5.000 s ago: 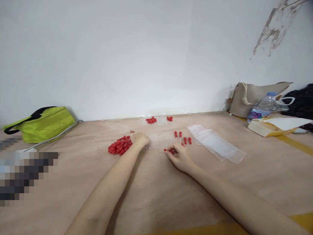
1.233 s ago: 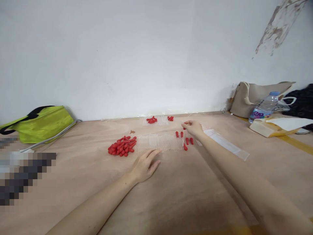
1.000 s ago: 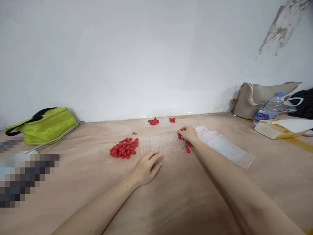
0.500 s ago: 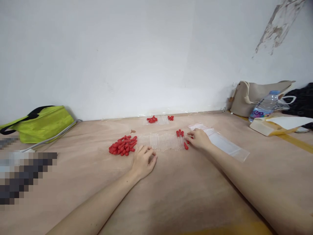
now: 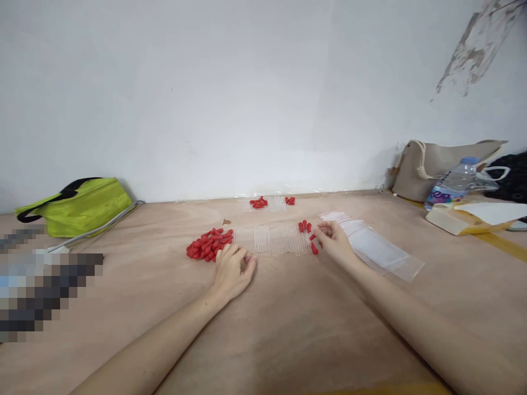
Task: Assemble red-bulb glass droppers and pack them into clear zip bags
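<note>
Wall (image 5: 230, 93) of smooth whitish plaster, stained at upper right, backs a brown, faintly creased table covering (image 5: 263, 334). On it slump a shiny lime bag (image 5: 88, 208) and a soft grey bag (image 5: 444, 164), far apart. Flat, see-through pouches (image 5: 376, 247) overlap. Slender clear tubes (image 5: 274, 240) lie side by side in one row. Left hand (image 5: 231, 271), fingers loosely bent, thumb apart, sits beside a heaped red pile (image 5: 208, 245). Right hand (image 5: 335, 244) pinches a small, rounded red bulb (image 5: 312, 237) at the row's right end.
</note>
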Demonstrator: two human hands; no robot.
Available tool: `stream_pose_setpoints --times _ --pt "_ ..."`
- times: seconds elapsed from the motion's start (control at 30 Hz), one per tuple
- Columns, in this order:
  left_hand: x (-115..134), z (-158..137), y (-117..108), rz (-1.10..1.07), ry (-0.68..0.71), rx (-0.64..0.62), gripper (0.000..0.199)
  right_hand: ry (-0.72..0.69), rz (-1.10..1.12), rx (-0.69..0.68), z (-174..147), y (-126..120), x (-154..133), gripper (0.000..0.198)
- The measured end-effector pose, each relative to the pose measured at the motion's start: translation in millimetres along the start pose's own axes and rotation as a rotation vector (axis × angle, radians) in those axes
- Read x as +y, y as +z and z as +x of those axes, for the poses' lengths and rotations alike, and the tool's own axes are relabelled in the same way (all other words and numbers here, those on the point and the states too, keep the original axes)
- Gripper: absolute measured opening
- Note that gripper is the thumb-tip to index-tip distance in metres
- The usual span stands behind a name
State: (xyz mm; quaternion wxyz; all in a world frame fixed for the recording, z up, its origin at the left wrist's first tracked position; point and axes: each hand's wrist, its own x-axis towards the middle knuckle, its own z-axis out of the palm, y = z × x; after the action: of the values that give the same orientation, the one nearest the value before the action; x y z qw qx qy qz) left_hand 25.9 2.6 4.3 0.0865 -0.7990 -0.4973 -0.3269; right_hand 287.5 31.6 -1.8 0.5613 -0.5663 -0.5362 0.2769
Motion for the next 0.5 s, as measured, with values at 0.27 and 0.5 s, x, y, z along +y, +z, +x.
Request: stream_pose_setpoints --times 0.27,0.5 --pt "-7.1 45.8 9.1 0.215 -0.127 -0.139 0.011 -0.147 0.145 -0.413 -50.0 27.8 -1.2 0.024" --pt "-13.7 85.4 35.7 0.194 -0.419 -0.326 0.03 -0.173 0.057 -0.423 -48.3 26.6 8.3 0.02"
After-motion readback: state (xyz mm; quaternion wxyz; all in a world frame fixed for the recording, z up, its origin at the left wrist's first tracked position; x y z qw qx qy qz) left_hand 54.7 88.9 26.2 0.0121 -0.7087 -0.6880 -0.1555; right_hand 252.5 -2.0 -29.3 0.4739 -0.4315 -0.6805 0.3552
